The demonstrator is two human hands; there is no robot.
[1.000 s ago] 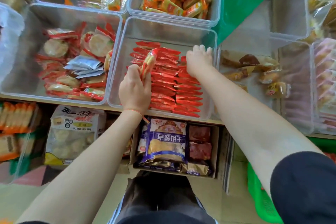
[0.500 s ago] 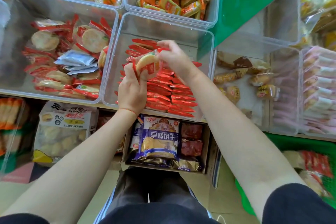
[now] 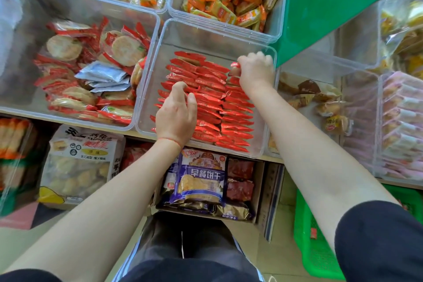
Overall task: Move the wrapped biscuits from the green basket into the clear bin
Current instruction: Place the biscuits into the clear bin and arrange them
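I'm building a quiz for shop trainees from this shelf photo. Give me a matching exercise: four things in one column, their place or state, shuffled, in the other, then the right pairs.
Things
1. right hand
2. left hand
3. green plastic basket
4. grey-blue foil sachets

Places or states
A. on the floor, at the lower right
B. in the clear bin of round biscuits, to the left
C. grips a red-wrapped biscuit at the far end of the clear plastic bin
D. over the near rows of red packets, holds nothing

Pairs: 1-C, 2-D, 3-A, 4-B
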